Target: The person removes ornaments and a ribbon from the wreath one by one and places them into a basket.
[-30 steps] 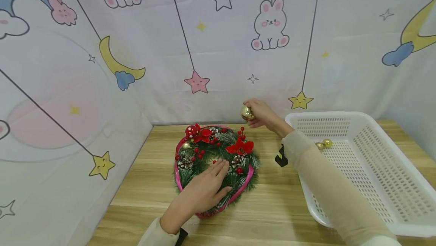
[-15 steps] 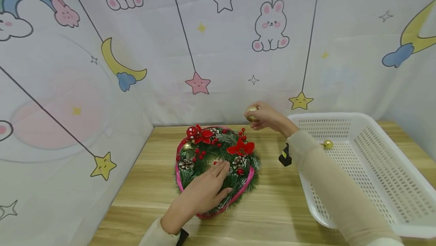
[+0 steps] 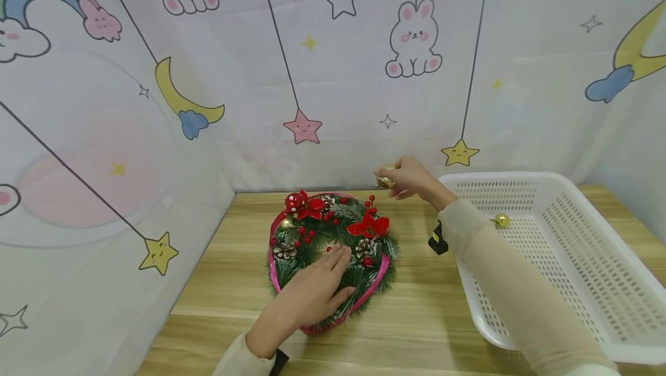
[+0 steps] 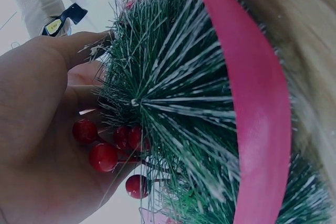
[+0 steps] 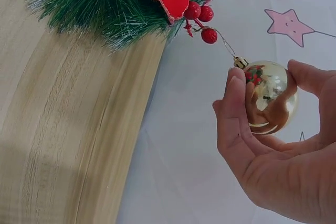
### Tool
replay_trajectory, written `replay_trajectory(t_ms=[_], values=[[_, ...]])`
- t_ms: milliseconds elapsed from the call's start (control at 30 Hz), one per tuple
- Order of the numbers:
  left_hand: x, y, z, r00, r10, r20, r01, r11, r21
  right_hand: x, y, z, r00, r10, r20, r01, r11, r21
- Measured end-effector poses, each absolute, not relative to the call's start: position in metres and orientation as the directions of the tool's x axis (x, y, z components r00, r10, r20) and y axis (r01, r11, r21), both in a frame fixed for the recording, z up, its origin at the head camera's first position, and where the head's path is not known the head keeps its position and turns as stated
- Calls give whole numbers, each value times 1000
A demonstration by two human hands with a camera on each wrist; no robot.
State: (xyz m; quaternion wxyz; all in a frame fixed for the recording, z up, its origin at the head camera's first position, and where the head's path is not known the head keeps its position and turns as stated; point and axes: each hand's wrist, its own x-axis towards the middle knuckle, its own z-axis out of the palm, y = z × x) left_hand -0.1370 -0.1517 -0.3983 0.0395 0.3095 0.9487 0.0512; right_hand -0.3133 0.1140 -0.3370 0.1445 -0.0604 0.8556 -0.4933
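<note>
A shiny gold Christmas ball point(image 5: 270, 97) is pinched between the thumb and fingers of my right hand point(image 3: 413, 179), above the table's back edge. Its metal cap points toward the wreath, and a thin loop point(image 5: 226, 40) runs from it to a sprig of red berries point(image 5: 202, 22). My left hand point(image 3: 312, 292) rests on the near part of the green Christmas wreath point(image 3: 333, 214), fingers extended toward its centre. In the left wrist view, red berries point(image 4: 103, 157) lie against that palm. Red flowers, pinecones, a red ball point(image 3: 295, 203) and a pink ribbon point(image 4: 262, 114) decorate the wreath.
At the right stands a white perforated plastic basket point(image 3: 557, 177), with a small gold ball point(image 3: 502, 221) visible inside; the right sleeve crosses its near-left side. Behind the wooden table point(image 3: 416, 318) hangs a cartoon-printed white cloth point(image 3: 343, 87).
My right hand has shifted slightly right with the gold ball and turned it, its fingers now covering more of it. The sleeve now hides one small item in the basket. My left hand stays put.
</note>
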Motion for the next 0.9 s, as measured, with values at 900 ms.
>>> replay_trajectory(t_ms=[900], values=[[-136, -151, -399, -808, 588, -38, 583, 806, 101, -319, 108, -344, -940, -341, 13, -201, 524, -828]])
